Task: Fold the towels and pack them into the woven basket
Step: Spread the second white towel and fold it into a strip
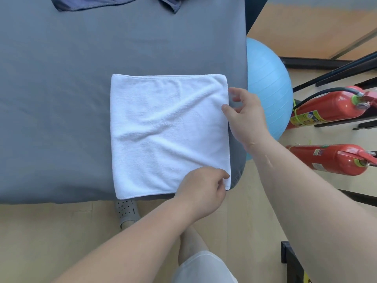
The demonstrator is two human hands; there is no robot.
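- The left hand (pixel 201 189) is at the near right corner of the white towel (pixel 163 129), with its fingers curled and seemingly pinching that corner between thumb and forefinger.
- The right hand (pixel 246 117) is at the towel's right edge, about halfway up. Its fingers are loosely spread and hold nothing, and only the thumb tip touches the cloth.
- The white towel lies flat on the bed (pixel 61 99), near the bed's right front corner. It makes a roughly square shape with doubled hems along its far and near edges, so I judge it has been folded at least once. Soft creases run across its top.
- With both hands on the right edge, the step in hand looks like another fold, carrying that edge over to the left. That is a guess from where the hands are.
- A dark blue towel (pixel 91 3) lies crumpled at the far edge of the bed, well apart from the white one, and looks unfolded.
- No woven basket is in view, so nothing can be seen to be packed. Still to do are finishing the white towel, folding the blue one and packing them both.
- Beside the bed are a light blue exercise ball (pixel 267 82) and two red fire extinguishers (pixel 326 107), lying on their sides.
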